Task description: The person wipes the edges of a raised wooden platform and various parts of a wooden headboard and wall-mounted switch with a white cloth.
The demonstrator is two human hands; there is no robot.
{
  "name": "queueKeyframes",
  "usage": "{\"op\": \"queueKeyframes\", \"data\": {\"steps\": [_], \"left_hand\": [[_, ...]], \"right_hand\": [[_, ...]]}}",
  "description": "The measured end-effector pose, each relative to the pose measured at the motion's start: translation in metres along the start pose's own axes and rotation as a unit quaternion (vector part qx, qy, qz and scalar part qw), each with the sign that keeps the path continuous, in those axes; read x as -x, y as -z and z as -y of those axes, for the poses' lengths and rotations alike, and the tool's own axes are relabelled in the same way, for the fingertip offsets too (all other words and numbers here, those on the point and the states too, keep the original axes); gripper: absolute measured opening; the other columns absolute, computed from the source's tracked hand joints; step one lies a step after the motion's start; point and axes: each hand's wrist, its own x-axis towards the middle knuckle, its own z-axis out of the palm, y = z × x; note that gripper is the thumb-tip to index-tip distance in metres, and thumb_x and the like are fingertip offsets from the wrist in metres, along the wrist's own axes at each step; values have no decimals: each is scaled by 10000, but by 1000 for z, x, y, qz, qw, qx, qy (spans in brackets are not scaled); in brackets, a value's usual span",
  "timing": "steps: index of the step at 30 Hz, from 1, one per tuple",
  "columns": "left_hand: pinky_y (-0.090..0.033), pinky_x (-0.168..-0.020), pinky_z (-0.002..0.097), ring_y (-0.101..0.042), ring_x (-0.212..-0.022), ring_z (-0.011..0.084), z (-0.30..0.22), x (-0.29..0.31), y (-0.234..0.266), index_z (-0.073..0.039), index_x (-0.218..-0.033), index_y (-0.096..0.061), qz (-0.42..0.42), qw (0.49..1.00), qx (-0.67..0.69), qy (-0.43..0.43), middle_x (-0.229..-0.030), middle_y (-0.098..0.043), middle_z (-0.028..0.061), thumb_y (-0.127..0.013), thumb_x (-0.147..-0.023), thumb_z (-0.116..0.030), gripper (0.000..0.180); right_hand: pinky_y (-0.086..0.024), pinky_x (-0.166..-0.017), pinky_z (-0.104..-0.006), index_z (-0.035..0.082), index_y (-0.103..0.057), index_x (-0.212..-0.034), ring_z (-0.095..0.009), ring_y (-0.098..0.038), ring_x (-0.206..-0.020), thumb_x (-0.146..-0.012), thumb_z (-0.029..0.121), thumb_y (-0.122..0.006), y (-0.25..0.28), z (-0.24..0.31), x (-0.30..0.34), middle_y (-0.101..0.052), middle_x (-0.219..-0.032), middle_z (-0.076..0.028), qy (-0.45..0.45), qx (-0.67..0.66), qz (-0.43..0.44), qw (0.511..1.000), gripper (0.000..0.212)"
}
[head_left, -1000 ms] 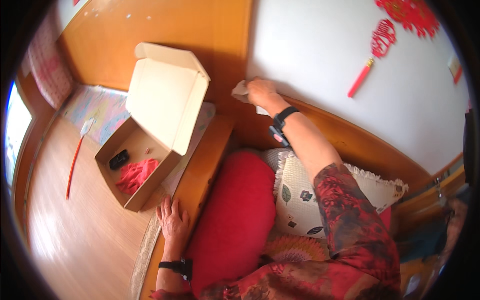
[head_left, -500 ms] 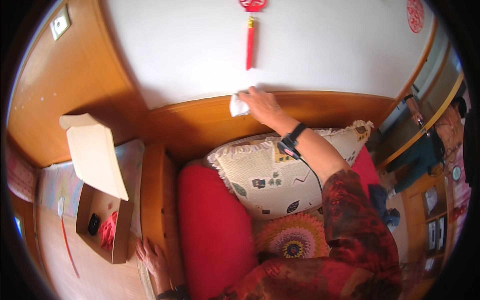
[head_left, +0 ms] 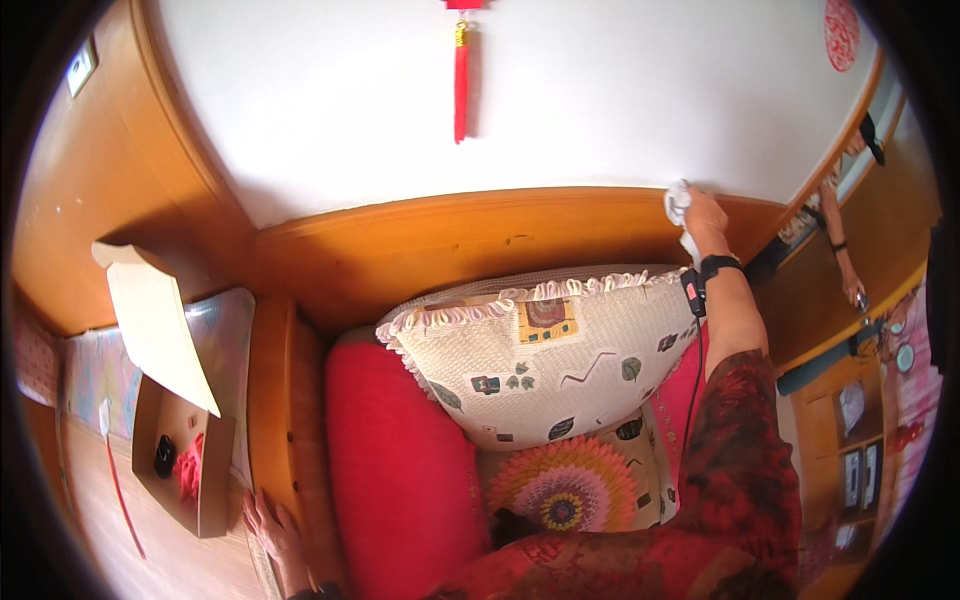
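My right hand [head_left: 706,218] is closed round a white cloth [head_left: 677,204], which touches the top edge of the wooden wall panel [head_left: 480,232] toward its right end. Below that arm, a cream patterned cushion [head_left: 560,365] with a fringed edge leans against the back of the seat. My left hand [head_left: 274,537] lies at the lower left with its fingers stretched out, on the edge of the wooden armrest [head_left: 270,400]. It holds nothing. Near it stands an open cardboard box [head_left: 212,490] with a red cloth [head_left: 189,468] and a black object [head_left: 164,455] inside.
A red cushion [head_left: 400,470] fills the seat's left side, beside a round crocheted mat [head_left: 562,485]. A red tassel [head_left: 461,90] hangs on the white wall. At the right, another person's arm [head_left: 838,245] reaches toward a door edge, above a wooden cabinet [head_left: 825,440].
My right hand has moved well to the right along the panel's top edge with the cloth. The left hand stays on the armrest. The other person's position at the right differs.
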Motion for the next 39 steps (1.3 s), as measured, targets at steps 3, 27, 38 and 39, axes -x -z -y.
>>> {"op": "queueKeyframes", "data": {"steps": [3, 27, 38, 39], "left_hand": [[-228, -1017, 466, -358, -1198, 338, 3, 2, 4, -44, -1225, -438, -2, 1000, -13, 19, -1313, -378, 170, -499, -809, -197, 447], [-222, -1014, 467, -359, -1193, 320, -16, -6, 11, -50, -1140, -492, -19, 997, 69, 28, -1264, -412, 158, -578, -730, -179, 438], [-218, -1022, 462, -363, -1191, 324, -22, -9, 23, -41, -1131, -501, 4, 996, 71, 49, -1264, -413, 162, -579, -730, -157, 425], [-212, -1022, 474, -362, -1188, 330, -24, -11, 25, -33, -1128, -498, 7, 996, 75, 50, -1259, -412, 165, -576, -738, -162, 418]], "right_hand": [[-439, -830, -431, 224, -513, -1147, -314, -528, -1044, -877, 211, -334, -4, 9, 0, -513, -1155, -142, -24, -8, 1, 1000, 324], [-487, -594, -351, 142, -553, -1017, -235, -544, -751, -806, 108, -490, 42, 442, 250, -479, -914, -88, 564, -305, -246, 727, 223], [-496, -568, -338, 154, -593, -957, -255, -571, -732, -723, 112, -556, -15, 573, 326, -512, -868, -94, 622, -194, -175, 738, 241], [-494, -552, -314, 157, -626, -889, -243, -573, -712, -724, 135, -558, -27, 581, 330, -512, -863, -95, 616, -155, -188, 749, 179]]}}
